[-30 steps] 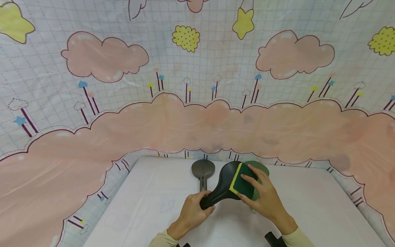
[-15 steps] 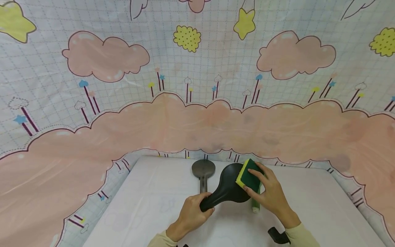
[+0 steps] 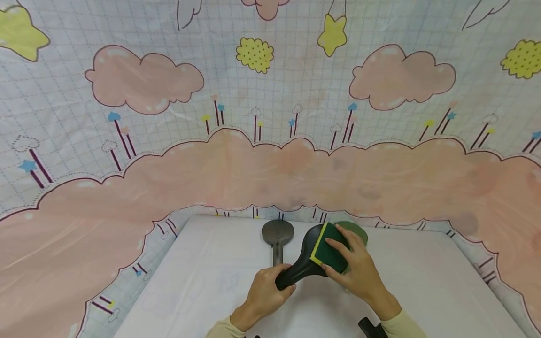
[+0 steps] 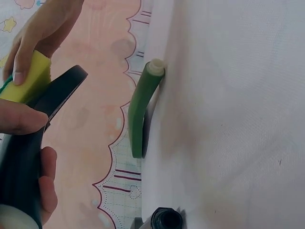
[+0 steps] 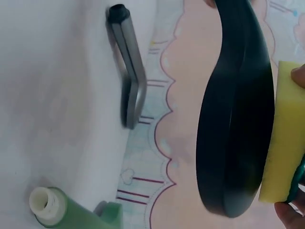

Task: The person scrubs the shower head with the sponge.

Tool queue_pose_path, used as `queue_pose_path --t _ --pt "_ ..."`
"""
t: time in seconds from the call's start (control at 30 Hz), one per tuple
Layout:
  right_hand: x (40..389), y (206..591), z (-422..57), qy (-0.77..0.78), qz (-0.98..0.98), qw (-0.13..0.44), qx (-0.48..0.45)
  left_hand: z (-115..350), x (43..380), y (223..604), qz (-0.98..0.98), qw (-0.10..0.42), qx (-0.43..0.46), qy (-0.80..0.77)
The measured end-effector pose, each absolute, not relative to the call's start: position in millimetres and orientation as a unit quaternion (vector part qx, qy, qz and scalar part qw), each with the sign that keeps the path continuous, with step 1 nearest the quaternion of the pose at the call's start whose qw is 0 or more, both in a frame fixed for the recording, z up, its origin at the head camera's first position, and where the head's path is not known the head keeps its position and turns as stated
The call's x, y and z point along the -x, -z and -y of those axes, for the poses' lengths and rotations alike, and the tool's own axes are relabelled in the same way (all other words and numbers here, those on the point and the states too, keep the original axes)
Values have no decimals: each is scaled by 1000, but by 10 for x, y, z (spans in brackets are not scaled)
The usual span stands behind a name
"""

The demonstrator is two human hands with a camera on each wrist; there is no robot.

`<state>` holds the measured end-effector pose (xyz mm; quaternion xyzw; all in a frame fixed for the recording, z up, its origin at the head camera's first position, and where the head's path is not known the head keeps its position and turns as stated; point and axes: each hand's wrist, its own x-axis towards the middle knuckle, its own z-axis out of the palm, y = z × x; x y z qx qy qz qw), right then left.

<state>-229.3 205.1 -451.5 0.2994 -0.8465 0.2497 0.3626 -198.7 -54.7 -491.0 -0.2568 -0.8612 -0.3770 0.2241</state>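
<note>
My left hand (image 3: 267,292) grips the handle of a black shower head (image 3: 305,263), lifted and tilted above the table. With fingertips and thumb, my right hand (image 3: 360,272) holds a yellow-and-green scrub sponge (image 3: 331,248). The sponge's yellow side (image 5: 284,133) lies against the face of the black shower head, and its green side (image 3: 334,244) points up toward my fingers. In the left wrist view the thumb lies along the dark handle (image 4: 21,167). Sponge and right hand hide much of the shower head's face in the head view.
A grey shower head (image 3: 277,232) lies on the white table (image 3: 220,277), beyond my left hand. Behind my right hand lies a green shower head (image 3: 358,230), partly covered; its pale threaded end (image 4: 155,67) shows in the left wrist view. A cloud-patterned cloth (image 3: 274,178) hangs behind.
The sponge slid right toward the rim of the black shower head, then back left over its face. My left hand has stayed nearly still with its grip unchanged.
</note>
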Motion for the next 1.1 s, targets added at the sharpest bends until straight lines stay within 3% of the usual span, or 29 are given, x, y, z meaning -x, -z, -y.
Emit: queue_pose_path --t 0.3,0.9,1.1 --pt "2259 4521 -2001 -239 846 363 -308 535 1988 4919 863 216 256 377" --pt "2356 4504 -2116 -284 857 365 -228 554 1940 4917 863 246 268 351" --pt "2316 4454 -2059 -277 855 366 -241 529 1939 4913 856 263 274 351"
